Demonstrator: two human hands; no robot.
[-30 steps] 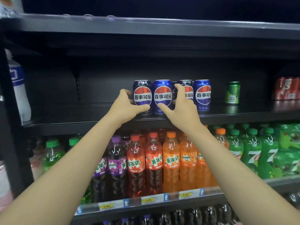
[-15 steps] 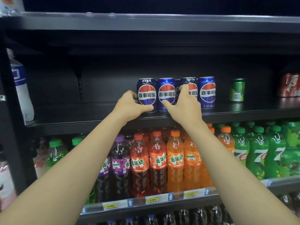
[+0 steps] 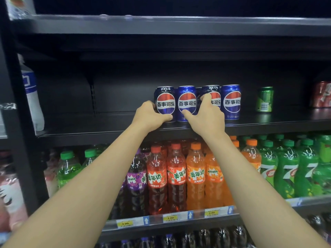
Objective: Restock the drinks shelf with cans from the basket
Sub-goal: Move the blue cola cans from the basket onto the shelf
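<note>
Your left hand (image 3: pixel 149 115) wraps the dark cola can (image 3: pixel 164 102), upright on the shelf (image 3: pixel 89 129). Your right hand (image 3: pixel 206 113) wraps the blue can (image 3: pixel 187 102) just beside it. Both cans stand straight ahead.

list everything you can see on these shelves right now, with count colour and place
pepsi cans: four in front, dark and bright blue, middle shelf centre; more behind, count unclear
green can: one, middle shelf, apart to the right
red cans: count unclear, middle shelf far right
white bottle: one, blue label, middle shelf far left
mirinda bottles: purple, red, orange, lower shelf centre
green bottles: lower shelf, right and left of the mirinda
price tags: yellow, lower shelf edge
left hand: grips the leftmost pepsi can
right hand: fingers between the second and third cans
</note>
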